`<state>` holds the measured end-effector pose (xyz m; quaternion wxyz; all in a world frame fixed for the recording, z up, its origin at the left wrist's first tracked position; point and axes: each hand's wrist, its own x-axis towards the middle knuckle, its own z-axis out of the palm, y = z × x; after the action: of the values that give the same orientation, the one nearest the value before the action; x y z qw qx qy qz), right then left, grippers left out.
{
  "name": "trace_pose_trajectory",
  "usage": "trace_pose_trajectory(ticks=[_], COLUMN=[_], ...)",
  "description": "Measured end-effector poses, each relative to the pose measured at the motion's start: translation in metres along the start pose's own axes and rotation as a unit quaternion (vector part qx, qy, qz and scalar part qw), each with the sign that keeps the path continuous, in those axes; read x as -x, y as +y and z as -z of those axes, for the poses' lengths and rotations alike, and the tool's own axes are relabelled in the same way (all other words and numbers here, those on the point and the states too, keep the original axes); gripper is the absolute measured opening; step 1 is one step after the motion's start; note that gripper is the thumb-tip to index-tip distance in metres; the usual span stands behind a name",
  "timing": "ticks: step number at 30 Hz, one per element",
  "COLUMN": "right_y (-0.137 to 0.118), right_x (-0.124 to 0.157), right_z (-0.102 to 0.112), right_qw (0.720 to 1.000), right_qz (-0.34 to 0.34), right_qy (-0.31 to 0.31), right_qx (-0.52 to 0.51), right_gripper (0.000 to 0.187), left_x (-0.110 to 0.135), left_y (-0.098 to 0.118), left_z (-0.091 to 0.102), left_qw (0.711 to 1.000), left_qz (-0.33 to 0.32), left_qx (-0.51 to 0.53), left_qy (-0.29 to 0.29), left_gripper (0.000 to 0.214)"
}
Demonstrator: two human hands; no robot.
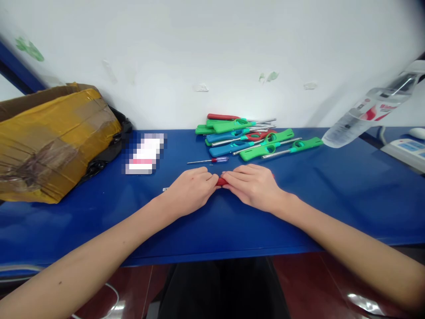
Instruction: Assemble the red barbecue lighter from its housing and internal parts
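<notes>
Both hands are closed around a red long-necked lighter (221, 181), low over the blue table (212, 230). My left hand (192, 188) grips its left part, and a metal tip sticks out beyond that hand. My right hand (252, 186) wraps the red handle, most of which is hidden under the fingers. Just behind the hands lies a small screwdriver (219, 159) with a clear purplish handle. Farther back is a heap of green, blue and red long-necked lighters (252, 144).
At the left sits a taped cardboard box (56, 141) with black plastic beside it. A blurred-out pinkish white item (145, 153) lies near it. A clear bottle (361, 115) and a white device (407, 150) are at the right. A white wall (232, 53) rises behind.
</notes>
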<state>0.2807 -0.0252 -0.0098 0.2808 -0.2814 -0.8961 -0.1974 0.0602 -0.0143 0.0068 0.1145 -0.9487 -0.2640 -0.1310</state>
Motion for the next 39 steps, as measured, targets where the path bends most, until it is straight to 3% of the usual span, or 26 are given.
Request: trace_pose_trajectory(ticks=[5,10,13,19,25,28,33,39], right_y=[0.005,0.020,0.022,0.011,0.002,-0.001,-0.005,-0.007], right_x=[-0.004,-0.002,0.000,-0.004,-0.005,-0.005,-0.006,-0.008], right_z=[0.003,0.012,0.014,0.006,0.004,0.005,0.005,0.008], right_qw=[0.997,0.992,0.986,0.991,0.984,0.976,0.971,0.965], right_qz=[-0.049,-0.042,-0.041,-0.028,-0.059,-0.088,-0.107,-0.128], right_qy=[-0.052,-0.111,-0.138,-0.106,-0.127,-0.135,-0.132,-0.137], right_qx=[-0.010,-0.053,-0.084,-0.080,-0.107,-0.145,-0.170,-0.182], right_gripper=[0.025,0.048,0.052,0.040,0.035,0.034,0.035,0.035], left_x=[-0.003,-0.003,-0.002,-0.004,0.001,0.002,-0.002,-0.003], left_y=[-0.007,-0.020,-0.027,-0.023,-0.022,-0.022,-0.019,-0.018], left_z=[0.004,0.016,0.019,0.018,0.015,0.010,0.005,0.005], left_qw=[0.998,0.982,0.971,0.953,0.966,0.966,0.932,0.911], left_qz=[0.048,0.098,0.110,0.094,0.113,0.150,0.238,0.276], left_qx=[0.028,0.106,0.149,0.260,0.212,0.199,0.262,0.295], left_qy=[-0.042,-0.119,-0.152,-0.127,-0.100,-0.073,-0.074,-0.080], left_gripper=[0.030,0.035,0.037,0.030,0.017,0.014,0.012,0.014])
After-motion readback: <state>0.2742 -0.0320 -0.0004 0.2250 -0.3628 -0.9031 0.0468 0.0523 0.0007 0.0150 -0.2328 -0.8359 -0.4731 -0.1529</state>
